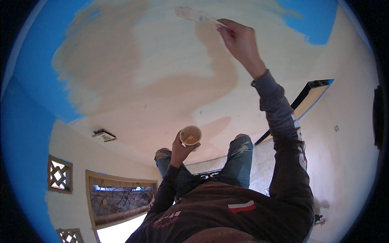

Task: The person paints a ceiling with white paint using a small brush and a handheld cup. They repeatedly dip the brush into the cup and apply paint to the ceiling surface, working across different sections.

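Observation:
My right hand (237, 42) is raised at the top of the head view, closed on the handle of a pale, paint-smeared flat brush (192, 16). The brush head lies over a large surface (162, 48) coated in streaky cream paint, with bright blue (308, 24) showing around its edges; I cannot tell whether the bristles touch it. Lower, near the middle, my left hand (180, 152) grips a white cup (190, 135) with some beige paint inside. A shadow of my arm falls across the cream coat.
My bent knees (239, 156) show below. At the lower left are a lattice vent (60, 174) and a wide framed opening with a metal grille (121, 196). A small fixture (104, 135) sits on the pale surface at left, a dark-edged recessed strip (308, 95) at right.

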### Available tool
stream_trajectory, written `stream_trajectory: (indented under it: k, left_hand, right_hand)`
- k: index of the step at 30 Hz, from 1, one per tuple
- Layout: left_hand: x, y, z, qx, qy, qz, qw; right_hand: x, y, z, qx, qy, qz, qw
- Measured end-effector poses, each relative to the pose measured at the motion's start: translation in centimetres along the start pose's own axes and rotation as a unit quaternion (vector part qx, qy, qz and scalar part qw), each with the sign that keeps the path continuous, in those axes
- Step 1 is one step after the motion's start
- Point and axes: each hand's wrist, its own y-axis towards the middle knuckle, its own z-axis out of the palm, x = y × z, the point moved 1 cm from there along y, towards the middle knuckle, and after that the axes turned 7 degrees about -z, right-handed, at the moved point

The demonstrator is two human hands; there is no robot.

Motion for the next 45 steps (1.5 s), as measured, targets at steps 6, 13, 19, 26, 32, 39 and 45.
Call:
stream_trajectory:
  k: [6,13,19,26,32,39,45]
  left_hand:
    - [0.0,-0.4,-0.8,-0.012,0.008,-0.003,1.0]
    - [2.1,-1.2,-1.6,-0.038,0.01,-0.016,0.999]
    - [1.2,-1.1,-0.9,-0.024,0.012,-0.025,0.999]
    - [1.9,-0.5,-0.1,-0.009,-0.003,-0.01,1.0]
    - [0.8,-0.8,-0.2,-0.008,0.014,-0.001,1.0]
    - [1.4,-1.1,-0.7,-0.01,0.008,-0.003,1.0]
    - [1.7,-1.0,-0.7,-0.005,0.028,-0.019,0.999]
  right_hand:
    - [-1.3,1.4,4.0,-0.021,-0.032,-0.016,0.999]
    - [-4.6,-0.7,-0.2,-0.024,-0.112,0.048,0.992]
    - [-9.0,-3.0,-5.4,-0.073,-0.225,0.115,0.965]
    - [-9.0,-2.8,-5.2,-0.132,-0.095,0.096,0.982]
    - [-4.2,0.9,0.1,0.009,0.037,0.111,0.993]
    - [-8.5,0.5,-2.0,-0.002,0.114,0.227,0.967]
    - [-12.8,-2.0,-7.4,-0.028,0.036,0.299,0.953]
